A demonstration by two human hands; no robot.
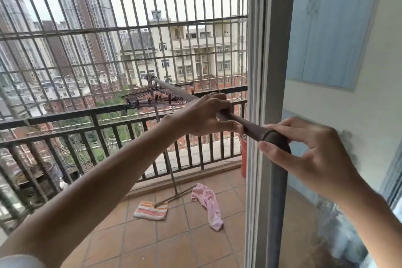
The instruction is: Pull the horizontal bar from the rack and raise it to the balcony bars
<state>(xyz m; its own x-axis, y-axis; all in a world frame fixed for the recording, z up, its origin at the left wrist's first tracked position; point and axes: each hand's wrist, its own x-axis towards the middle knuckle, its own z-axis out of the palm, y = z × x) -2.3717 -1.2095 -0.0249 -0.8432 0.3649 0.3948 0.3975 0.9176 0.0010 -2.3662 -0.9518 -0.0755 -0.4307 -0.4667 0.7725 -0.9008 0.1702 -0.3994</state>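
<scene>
Left hand (204,113): wrapped around the long grey metal rack pole (174,91), fingers curled over the top, thumb below.
Right hand (309,150): pinching the dark grey curved corner joint (277,137), thumb on the near side, fingers on the far side.
Pole: slanting up and away from the joint, out over the balcony, its far end near the window bars.
Joint: at the near end of the pole, bending down into the grey upright leg (275,213), just beside the white door frame (257,72).
Hangers: a bunch of thin brown wire hangers with clips (154,99) hanging near the far end of the pole.
Floor: brown square tiles (139,237), with a pink cloth (210,204) and a folded orange striped towel (151,210) lying near each other, the rack's thin foot bar (174,197) between them.
Edge: dark metal railing (65,119) and grey window bars (108,28), tall buildings behind.
Right side: red bucket (243,156) by the door frame, light blue cabinet (330,28) up high.
</scene>
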